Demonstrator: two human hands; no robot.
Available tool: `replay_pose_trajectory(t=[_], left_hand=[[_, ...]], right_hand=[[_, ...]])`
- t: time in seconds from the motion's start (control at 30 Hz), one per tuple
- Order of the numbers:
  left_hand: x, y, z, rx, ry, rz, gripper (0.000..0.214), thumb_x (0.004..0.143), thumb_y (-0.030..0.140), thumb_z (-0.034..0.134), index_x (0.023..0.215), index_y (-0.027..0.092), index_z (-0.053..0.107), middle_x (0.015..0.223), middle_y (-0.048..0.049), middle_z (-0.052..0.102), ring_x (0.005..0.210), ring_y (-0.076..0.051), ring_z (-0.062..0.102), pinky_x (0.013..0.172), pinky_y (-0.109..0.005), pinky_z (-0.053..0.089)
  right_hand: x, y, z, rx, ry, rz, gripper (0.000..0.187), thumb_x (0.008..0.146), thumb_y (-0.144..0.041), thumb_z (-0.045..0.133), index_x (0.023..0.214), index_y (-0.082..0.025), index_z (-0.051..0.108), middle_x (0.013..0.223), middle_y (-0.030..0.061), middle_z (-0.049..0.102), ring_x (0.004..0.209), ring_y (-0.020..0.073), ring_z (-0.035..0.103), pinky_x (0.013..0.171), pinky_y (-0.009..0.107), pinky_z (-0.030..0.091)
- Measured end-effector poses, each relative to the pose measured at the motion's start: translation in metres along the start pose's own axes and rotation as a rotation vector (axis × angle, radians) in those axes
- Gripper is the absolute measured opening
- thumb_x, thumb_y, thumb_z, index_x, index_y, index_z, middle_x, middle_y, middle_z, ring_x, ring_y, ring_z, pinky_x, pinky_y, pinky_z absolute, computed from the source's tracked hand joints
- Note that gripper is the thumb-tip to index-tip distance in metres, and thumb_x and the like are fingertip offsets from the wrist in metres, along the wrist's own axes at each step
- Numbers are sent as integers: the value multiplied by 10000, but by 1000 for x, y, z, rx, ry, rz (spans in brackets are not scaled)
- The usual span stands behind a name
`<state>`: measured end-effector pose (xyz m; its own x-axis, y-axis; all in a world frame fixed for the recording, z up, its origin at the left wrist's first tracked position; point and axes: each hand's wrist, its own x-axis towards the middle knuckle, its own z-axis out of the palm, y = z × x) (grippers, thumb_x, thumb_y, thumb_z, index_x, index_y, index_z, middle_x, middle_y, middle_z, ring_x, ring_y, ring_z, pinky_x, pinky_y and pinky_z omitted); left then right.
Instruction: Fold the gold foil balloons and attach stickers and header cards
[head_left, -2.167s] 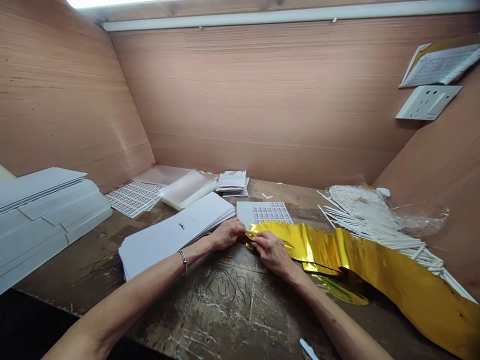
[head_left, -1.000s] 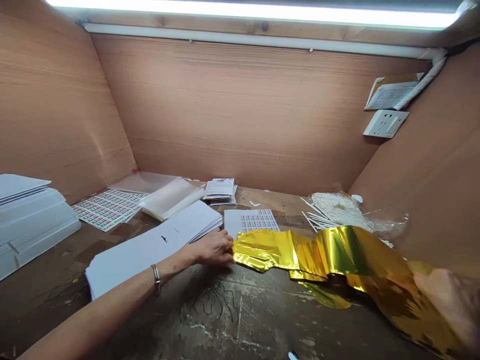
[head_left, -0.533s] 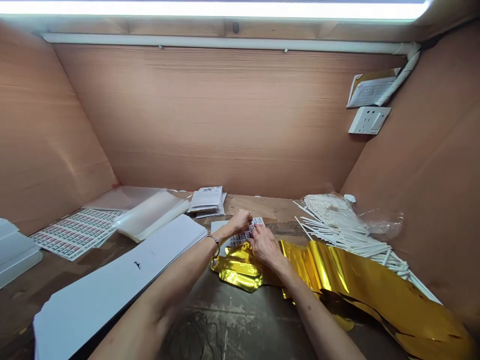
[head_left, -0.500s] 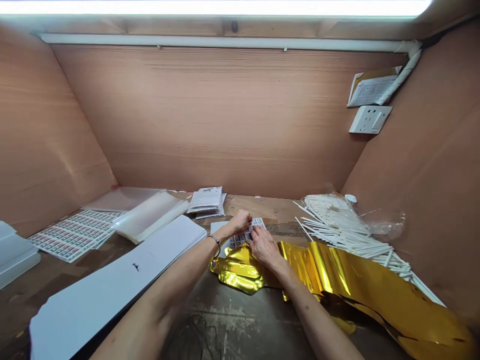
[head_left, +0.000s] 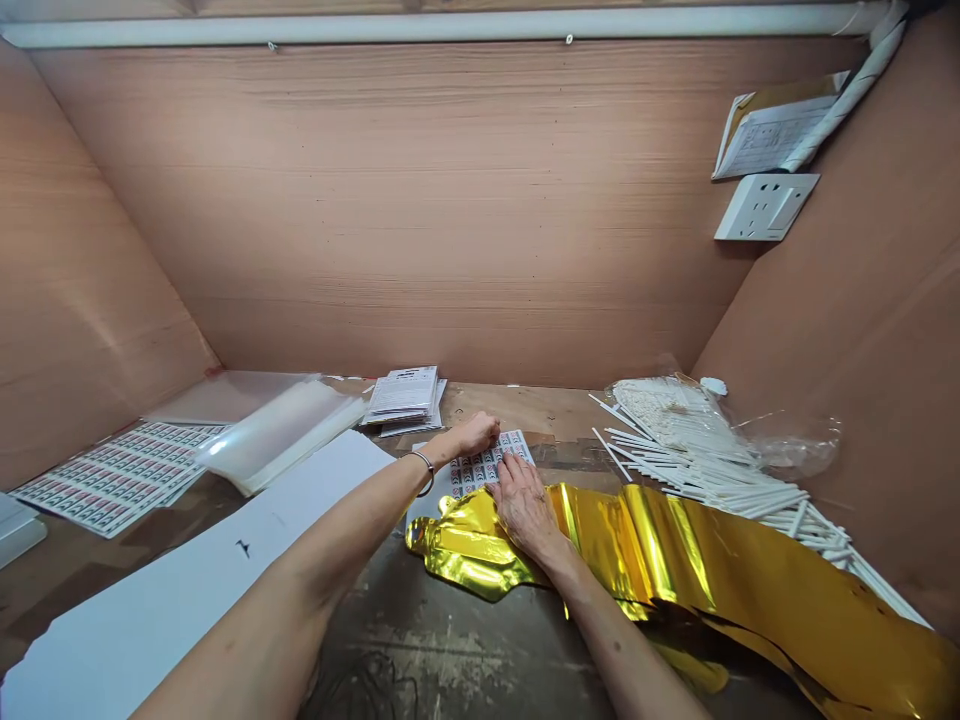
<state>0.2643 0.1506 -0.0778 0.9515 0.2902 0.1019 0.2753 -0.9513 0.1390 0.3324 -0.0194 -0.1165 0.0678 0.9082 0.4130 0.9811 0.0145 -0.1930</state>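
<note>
A sheet of small printed stickers (head_left: pixel 466 478) lies on the table in front of me, partly covered by both hands. My left hand (head_left: pixel 478 434) is closed over the sheet's upper edge, its fingertips pressed together. Whether a sticker is pinched in them is hidden. Pressed flat on the lower right of the sheet is my right hand (head_left: pixel 521 500), its fingers stretched out. Under and beside that hand runs shiny gold foil (head_left: pixel 480 545), flat pieces that look like uninflated balloons, trailing off to the right.
White sticks (head_left: pixel 705 450) are heaped at the right near a clear plastic bag (head_left: pixel 795 445). To the left lie long white sheets (head_left: pixel 187 570), clear plastic sleeves (head_left: pixel 281 430) and more sticker sheets (head_left: pixel 124 470). A stack of printed cards (head_left: pixel 405 393) stands at the back.
The camera view has shifted, so the ceiling light is out of frame. My left hand has drawn slightly up from the sticker sheet; my right hand remains flat on it.
</note>
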Motion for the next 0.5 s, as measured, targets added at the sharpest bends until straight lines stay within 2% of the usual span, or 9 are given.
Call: replay_pose_trajectory(t=[0.3,0.5], left_hand=[[-14,19,-10,124,-60,109,161,691,40,466,571,108,548,719,-104,577,658,-148,511,643,-252,420],[-15,28,-4,148,-68,144,146,691,66,502,562,125,537,730,-121,576,771,-193,518,802,-319,399]], right_hand=[[0,-2,-4,-17,-32,2,403,883,-310,332,1171,-79,492,1289,161,435,1208,242,354,1009,398,237],[1,-1,0,-11,-23,19,415,863,-276,360,1212,-73,460,1271,165,454,1203,241,364,1010,405,244]])
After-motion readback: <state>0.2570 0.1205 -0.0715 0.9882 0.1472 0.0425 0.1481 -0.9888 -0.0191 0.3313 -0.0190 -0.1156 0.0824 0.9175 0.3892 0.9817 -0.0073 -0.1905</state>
